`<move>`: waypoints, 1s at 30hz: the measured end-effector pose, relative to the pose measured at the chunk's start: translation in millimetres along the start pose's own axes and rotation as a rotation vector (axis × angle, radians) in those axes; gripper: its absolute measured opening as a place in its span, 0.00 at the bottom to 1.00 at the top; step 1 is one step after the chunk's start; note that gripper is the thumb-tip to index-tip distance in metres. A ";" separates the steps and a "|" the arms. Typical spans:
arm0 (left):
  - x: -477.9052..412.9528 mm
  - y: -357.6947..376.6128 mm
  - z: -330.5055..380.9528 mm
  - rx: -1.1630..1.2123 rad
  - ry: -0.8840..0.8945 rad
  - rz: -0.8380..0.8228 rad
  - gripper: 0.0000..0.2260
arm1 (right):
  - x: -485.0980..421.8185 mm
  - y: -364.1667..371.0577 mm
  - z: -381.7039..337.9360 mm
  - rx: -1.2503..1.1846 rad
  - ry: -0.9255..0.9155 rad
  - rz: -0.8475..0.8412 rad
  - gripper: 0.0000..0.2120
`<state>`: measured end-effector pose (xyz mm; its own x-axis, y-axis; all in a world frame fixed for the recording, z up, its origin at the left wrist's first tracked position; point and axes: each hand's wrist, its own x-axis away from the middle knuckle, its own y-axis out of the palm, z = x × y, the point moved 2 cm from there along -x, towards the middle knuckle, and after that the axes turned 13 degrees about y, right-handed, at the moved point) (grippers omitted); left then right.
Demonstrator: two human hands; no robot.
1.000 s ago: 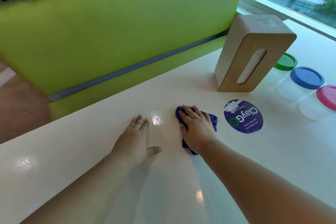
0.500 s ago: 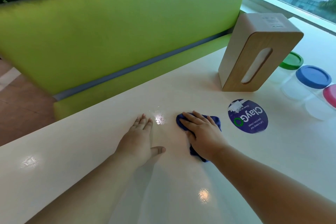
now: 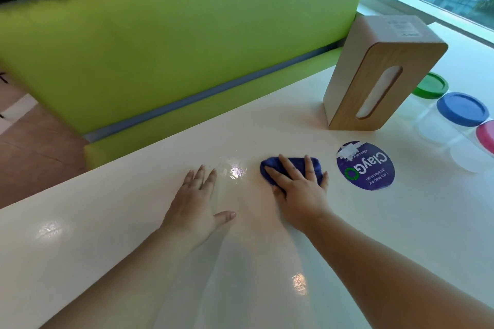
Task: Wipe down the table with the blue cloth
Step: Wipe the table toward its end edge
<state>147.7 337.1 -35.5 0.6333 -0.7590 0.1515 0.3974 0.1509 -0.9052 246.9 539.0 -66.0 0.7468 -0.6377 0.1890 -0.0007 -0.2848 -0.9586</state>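
Note:
The blue cloth point(image 3: 270, 168) lies bunched on the glossy white table point(image 3: 133, 222), near the far edge at centre. My right hand point(image 3: 299, 189) presses flat on top of it with fingers spread, covering most of the cloth. My left hand point(image 3: 197, 203) rests palm down on the bare table to the left of the cloth, fingers apart, holding nothing. A wet, shiny patch point(image 3: 235, 171) sits between the two hands.
A wooden tissue box point(image 3: 374, 75) stands at the right. Beside it are clear jars with a green lid point(image 3: 430, 85), a blue lid point(image 3: 462, 108) and a pink lid point(image 3: 486, 136). A round purple sticker point(image 3: 366, 165) is right of the cloth. A green bench point(image 3: 173, 35) runs behind.
My right hand has turned and slid the cloth slightly to the right, so the cloth now shows ahead of the fingers. My left hand has stayed flat in place.

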 end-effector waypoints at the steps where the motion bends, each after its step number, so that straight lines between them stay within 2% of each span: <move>1: 4.3 0.9 -1.5 -0.013 -0.024 -0.010 0.46 | -3.9 1.5 -11.2 -0.006 0.001 -0.006 0.20; 5: 15.9 2.1 -4.6 -0.005 -0.095 -0.106 0.54 | 15.4 14.5 -43.3 0.020 -0.200 -0.032 0.21; 8: 17.5 1.8 -7.5 -0.024 -0.075 -0.158 0.56 | 36.7 18.7 -20.4 0.012 -0.285 0.009 0.21; 11: 16.5 2.3 -6.5 -0.038 -0.067 -0.148 0.56 | 30.4 12.5 1.7 0.021 -0.169 0.071 0.20; 14: 15.3 1.6 -6.2 -0.052 -0.064 -0.157 0.56 | 19.8 13.5 -11.2 0.009 -0.051 0.042 0.21; 16: 15.6 0.2 -5.3 -0.065 -0.072 -0.158 0.57 | 30.6 16.2 -19.1 0.025 -0.112 0.041 0.21; 19: 15.1 -2.6 -3.9 -0.083 -0.069 -0.171 0.56 | 57.0 18.1 10.2 0.061 -0.170 0.060 0.20; 22: 14.6 -2.9 -1.5 -0.092 -0.072 -0.185 0.56 | 60.6 8.2 54.8 0.055 -0.010 0.104 0.20; 25: 13.6 -4.4 0.4 -0.100 -0.078 -0.196 0.56 | 48.6 0.9 59.2 0.016 0.106 0.090 0.20; 30: 15.2 -6.5 2.8 -0.102 -0.094 -0.206 0.56 | 95.4 6.1 63.9 0.028 -0.170 0.081 0.19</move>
<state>156.6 326.3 -26.2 0.6068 -0.7041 0.3689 0.4580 -0.0696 -0.8862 360.7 522.1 -67.4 0.8468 -0.5268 0.0743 -0.0485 -0.2156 -0.9753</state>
